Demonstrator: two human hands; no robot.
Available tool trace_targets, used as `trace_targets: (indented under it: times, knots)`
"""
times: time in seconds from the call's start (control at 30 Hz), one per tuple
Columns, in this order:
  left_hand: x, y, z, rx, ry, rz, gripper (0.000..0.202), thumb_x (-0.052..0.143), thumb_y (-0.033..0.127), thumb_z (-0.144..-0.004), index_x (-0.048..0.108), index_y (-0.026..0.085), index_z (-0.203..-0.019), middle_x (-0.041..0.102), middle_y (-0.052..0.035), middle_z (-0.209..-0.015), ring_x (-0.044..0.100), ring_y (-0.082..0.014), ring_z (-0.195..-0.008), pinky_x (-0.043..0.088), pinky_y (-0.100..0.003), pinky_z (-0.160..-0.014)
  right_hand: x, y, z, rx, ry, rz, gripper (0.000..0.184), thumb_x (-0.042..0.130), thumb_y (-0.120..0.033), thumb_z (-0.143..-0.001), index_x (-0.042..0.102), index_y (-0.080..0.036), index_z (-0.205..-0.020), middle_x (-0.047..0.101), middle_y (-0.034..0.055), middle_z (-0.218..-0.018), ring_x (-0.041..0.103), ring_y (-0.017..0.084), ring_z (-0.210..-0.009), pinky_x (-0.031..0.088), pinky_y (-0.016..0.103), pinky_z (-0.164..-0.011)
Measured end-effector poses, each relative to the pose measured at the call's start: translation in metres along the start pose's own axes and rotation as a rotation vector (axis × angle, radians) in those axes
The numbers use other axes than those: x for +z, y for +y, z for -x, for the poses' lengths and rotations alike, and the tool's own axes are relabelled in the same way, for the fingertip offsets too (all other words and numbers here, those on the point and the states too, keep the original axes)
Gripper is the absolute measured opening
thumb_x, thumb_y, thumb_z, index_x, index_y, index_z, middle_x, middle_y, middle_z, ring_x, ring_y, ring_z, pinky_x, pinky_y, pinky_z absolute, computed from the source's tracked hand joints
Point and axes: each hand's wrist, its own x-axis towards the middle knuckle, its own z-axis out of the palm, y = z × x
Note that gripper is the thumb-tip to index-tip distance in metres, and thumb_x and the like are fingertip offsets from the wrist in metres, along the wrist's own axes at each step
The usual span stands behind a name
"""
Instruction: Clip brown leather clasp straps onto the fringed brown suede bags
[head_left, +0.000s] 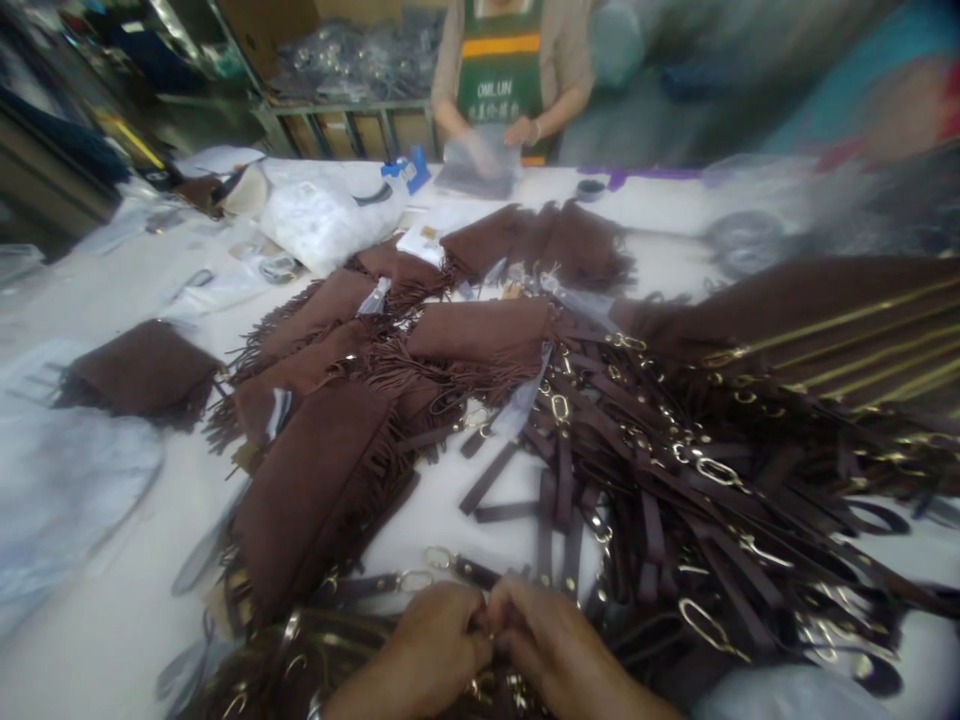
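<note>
My left hand (439,645) and my right hand (540,635) meet at the bottom centre with their fingers curled and pinched together. What lies between the fingertips is hidden and too small to name. Right behind the fingers are a dark brown strap (474,572) with a gold snap hook (441,557) and another strap (367,587) with a gold clip. Beneath my hands is a heap of brown bags with gold zippers (330,650). A brown fringed bag (315,490) lies just beyond my left hand.
Several fringed bags (480,330) cover the white table's middle. Many straps with gold hooks (645,490) pile up at right, beside stacked zippered bags (847,330). Plastic bags (67,500) lie at left. Across the table a person in a green apron (501,70) handles a clear bag (480,165).
</note>
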Motion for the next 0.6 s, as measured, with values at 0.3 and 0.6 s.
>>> trace_targets:
  times: [0.3,0.6]
  knots:
    - [0.000,0.005,0.001,0.007,0.061,0.003,0.023,0.051,0.016,-0.069,0.072,0.019,-0.076,0.071,0.0001,-0.073,0.064,-0.0184,-0.075,0.038,-0.025,-0.063,0.003,-0.009,-0.090,-0.036,-0.081,0.586,0.021,0.057,-0.022,-0.090,0.064,-0.017,-0.109,0.073,0.0073,-0.104,0.068,0.020,-0.096,0.047,0.026,-0.080]
    - [0.002,0.000,0.001,0.014,0.061,-0.012,0.020,0.053,0.019,-0.073,0.072,0.021,-0.077,0.073,-0.0001,-0.078,0.065,-0.0197,-0.080,0.038,-0.026,-0.067,0.008,-0.012,-0.108,-0.157,-0.257,0.779,0.017,0.058,-0.020,-0.087,0.069,-0.009,-0.094,0.072,0.0161,-0.097,0.070,0.026,-0.091,0.053,0.032,-0.076]
